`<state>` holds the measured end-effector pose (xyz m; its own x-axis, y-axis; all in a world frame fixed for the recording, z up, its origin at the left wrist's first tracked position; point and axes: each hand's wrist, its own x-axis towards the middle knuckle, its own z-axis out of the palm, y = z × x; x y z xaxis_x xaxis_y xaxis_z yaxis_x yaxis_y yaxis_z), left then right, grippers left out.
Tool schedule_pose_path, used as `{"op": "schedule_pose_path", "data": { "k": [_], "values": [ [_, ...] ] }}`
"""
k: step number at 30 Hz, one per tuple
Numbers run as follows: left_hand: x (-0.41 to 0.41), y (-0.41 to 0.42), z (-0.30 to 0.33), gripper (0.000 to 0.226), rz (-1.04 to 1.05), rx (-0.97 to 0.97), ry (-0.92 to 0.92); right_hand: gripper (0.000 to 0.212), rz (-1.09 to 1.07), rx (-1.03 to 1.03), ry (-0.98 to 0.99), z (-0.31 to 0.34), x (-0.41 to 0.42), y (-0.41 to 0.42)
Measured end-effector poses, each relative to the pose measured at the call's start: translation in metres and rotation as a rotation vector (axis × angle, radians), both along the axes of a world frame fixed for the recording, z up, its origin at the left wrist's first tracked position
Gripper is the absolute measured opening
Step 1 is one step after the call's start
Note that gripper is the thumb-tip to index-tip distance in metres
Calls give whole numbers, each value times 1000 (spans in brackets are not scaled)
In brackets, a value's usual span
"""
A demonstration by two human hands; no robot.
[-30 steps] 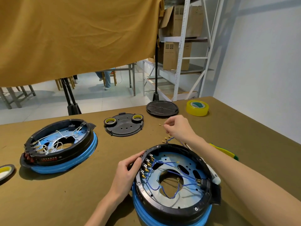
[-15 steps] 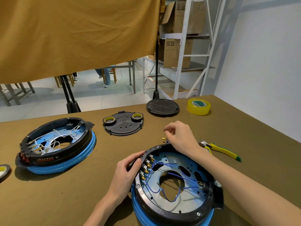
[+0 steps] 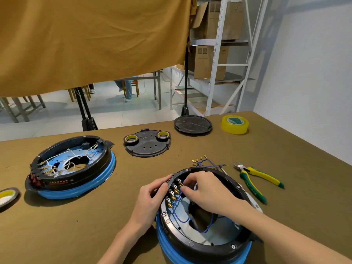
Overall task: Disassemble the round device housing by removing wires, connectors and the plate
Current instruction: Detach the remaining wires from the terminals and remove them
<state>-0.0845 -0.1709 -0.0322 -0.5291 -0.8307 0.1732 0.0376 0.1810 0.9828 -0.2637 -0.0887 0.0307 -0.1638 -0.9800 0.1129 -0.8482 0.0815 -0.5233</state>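
Note:
A round black housing (image 3: 192, 244) with a blue band sits at the table's near edge. Inside lie a metal plate (image 3: 219, 235), blue wires (image 3: 178, 201) and a row of brass connectors (image 3: 174, 190) along the left wall. My left hand (image 3: 152, 195) grips the housing's left rim. My right hand (image 3: 205, 191) reaches inside, its fingertips pinching at a blue wire by the connectors. A bundle of removed blue wires (image 3: 207, 162) with brass terminals lies on the table just behind the housing.
A second housing (image 3: 72, 166) with white wires stands at the left. A black cover plate (image 3: 146, 145) bearing two tape rolls, a round black lid (image 3: 192, 124) and a yellow tape roll (image 3: 234, 124) lie behind. Yellow-green cutters (image 3: 259, 180) rest at the right.
My right hand has laid the removed blue wires on the table behind the housing and come back inside it, to the connectors on the left wall. My left hand has kept its grip.

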Motion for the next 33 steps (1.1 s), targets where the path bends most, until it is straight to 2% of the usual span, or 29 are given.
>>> {"op": "schedule_pose_path", "data": {
  "k": [3,7,9,13,19,33],
  "values": [
    [-1,0,-1,41,6,-4,-1,17,-21,-2,-75,3,-2,-4],
    [0,-1,-2,39,-6,10,4,17,107,-100,140,0,2,2],
    [0,-1,-2,39,-4,11,1,19,132,-147,180,0,4,6],
    [-1,-1,-3,38,9,-14,-12,8,152,-137,181,-1,3,7],
    [1,-3,-4,31,11,-15,-22,17,143,-107,170,-6,5,2],
    [0,-2,-3,42,-14,-42,-27,14,201,-143,154,-9,5,-2]
  ]
}}
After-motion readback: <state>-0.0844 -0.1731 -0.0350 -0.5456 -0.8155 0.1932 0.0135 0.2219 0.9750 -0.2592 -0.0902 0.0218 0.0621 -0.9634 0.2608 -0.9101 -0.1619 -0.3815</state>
